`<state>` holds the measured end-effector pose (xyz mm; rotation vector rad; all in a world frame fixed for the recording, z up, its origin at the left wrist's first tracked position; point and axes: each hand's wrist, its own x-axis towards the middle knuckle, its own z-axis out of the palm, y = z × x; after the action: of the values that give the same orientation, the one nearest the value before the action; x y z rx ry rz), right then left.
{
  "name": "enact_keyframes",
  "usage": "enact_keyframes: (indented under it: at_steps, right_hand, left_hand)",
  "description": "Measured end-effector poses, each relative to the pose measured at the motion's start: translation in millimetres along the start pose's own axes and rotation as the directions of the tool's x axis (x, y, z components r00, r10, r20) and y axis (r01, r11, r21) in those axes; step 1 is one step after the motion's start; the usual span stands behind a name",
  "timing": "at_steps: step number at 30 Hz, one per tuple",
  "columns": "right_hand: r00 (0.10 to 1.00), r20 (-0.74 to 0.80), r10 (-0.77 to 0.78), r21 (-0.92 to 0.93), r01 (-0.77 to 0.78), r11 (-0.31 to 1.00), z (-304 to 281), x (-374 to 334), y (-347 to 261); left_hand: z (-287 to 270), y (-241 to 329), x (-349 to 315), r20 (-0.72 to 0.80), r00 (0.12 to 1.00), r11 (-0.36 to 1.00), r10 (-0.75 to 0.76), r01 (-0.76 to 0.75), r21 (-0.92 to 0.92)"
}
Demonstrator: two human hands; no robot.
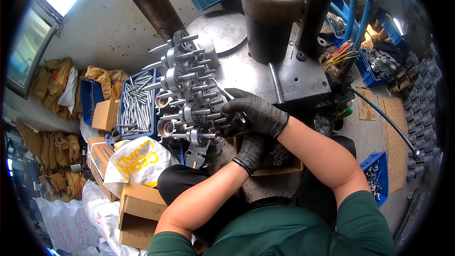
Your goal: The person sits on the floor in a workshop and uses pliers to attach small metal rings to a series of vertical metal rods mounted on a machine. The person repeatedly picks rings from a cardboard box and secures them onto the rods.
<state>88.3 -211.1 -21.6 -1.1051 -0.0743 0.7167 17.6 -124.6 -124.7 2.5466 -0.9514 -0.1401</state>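
Observation:
My right hand (256,111), in a black glove, is closed around a slim, bent metal tool (220,87). The tool's thin end points up and left toward a row of metal shaft-and-bearing assemblies (176,80) at the left edge of the press table. Below it, my left hand (252,152), also gloved, reaches up toward the nearest assemblies; its fingertips are hidden behind my right hand and in shadow. Close to both hands stands an assembly with a ring-shaped bearing (189,114). Whether my left hand grips a part does not show.
A thick steel column (271,23) rises from the machine table (237,73), where a loose metal rod (276,83) lies. Left stands a blue bin of metal shafts (137,99). A wooden box with small rings (279,161) sits between my knees. Blue part bins (374,178) stand right.

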Motion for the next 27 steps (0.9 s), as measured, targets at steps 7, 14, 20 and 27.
enact_keyframes:
  at_steps: [7, 14, 20, 27]
  right_hand:
    - [0.985, -0.172, -0.033, -0.002, 0.034, 0.999, 9.9, -19.8, -5.6]
    - [0.934, -0.303, -0.190, -0.343, 0.079, 0.936, -19.7, -64.1, -21.3]
    - [0.832, 0.005, -0.554, -0.937, 0.198, 0.289, -34.9, -104.2, -27.7]
    - [0.779, 0.231, -0.583, -0.963, 0.096, -0.252, -49.7, -127.8, -14.7]
  left_hand:
    - [-40.8, 10.4, -2.3, 0.060, 0.992, 0.992, -0.112, 0.115, -0.051]
    - [-37.0, 8.0, 4.7, 0.380, 0.828, -0.534, -0.413, 0.118, -0.837]
    - [-54.1, 0.7, 2.9, 0.336, 0.820, -0.659, -0.463, -0.064, -0.750]
    - [-54.7, -3.9, 5.5, 0.259, 0.848, -0.584, -0.463, -0.072, -0.809]
